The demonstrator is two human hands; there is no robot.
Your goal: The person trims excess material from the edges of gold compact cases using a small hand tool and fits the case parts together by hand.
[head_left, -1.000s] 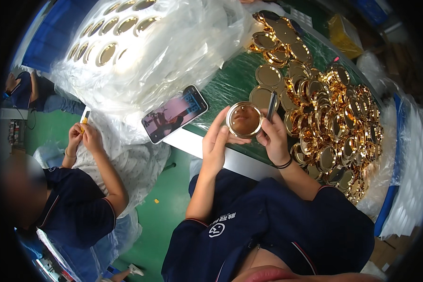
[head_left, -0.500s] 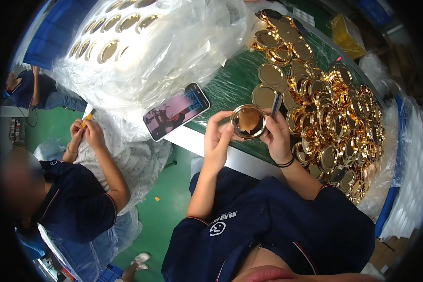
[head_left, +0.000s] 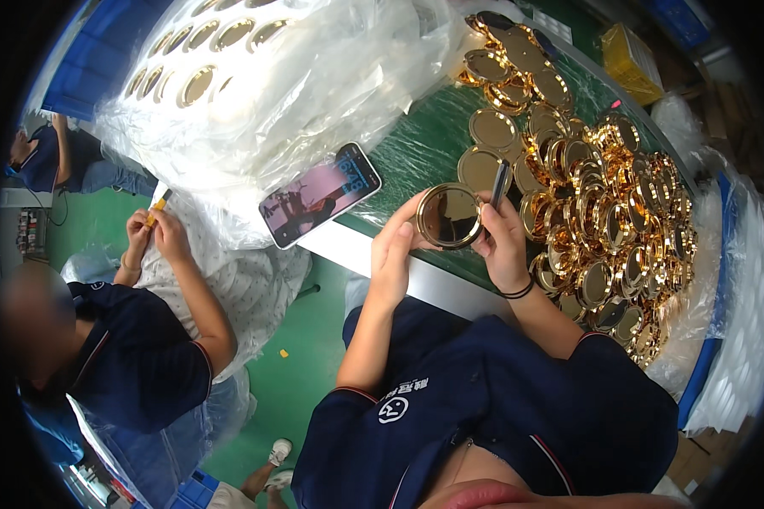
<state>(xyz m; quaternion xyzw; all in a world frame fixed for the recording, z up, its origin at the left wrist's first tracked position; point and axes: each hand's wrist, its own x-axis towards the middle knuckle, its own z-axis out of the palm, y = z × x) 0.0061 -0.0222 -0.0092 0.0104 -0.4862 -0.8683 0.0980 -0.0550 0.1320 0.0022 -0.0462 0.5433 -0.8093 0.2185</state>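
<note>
Round gold compact [head_left: 448, 217] held above the bench [head_left: 416, 148] edge, mirror side up, between left hand [head_left: 392, 254] and right hand [head_left: 502, 242]; fingers of both closed on its rim, a dark slim tool [head_left: 499, 182] also pinched in the right. Judged mid-batch: large loose heap of gold compacts [head_left: 603, 220] to the right, trayed gold discs under clear plastic wrap [head_left: 255, 93] upper left. Yellow box [head_left: 630, 49] at far bench edge, smartphone [head_left: 320, 194] with lit screen at near edge.

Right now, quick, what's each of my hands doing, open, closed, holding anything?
Left hand: closed on the left edge of the round gold disc.
Right hand: closed on the disc's right edge, with a thin dark tool between the fingers.
</note>
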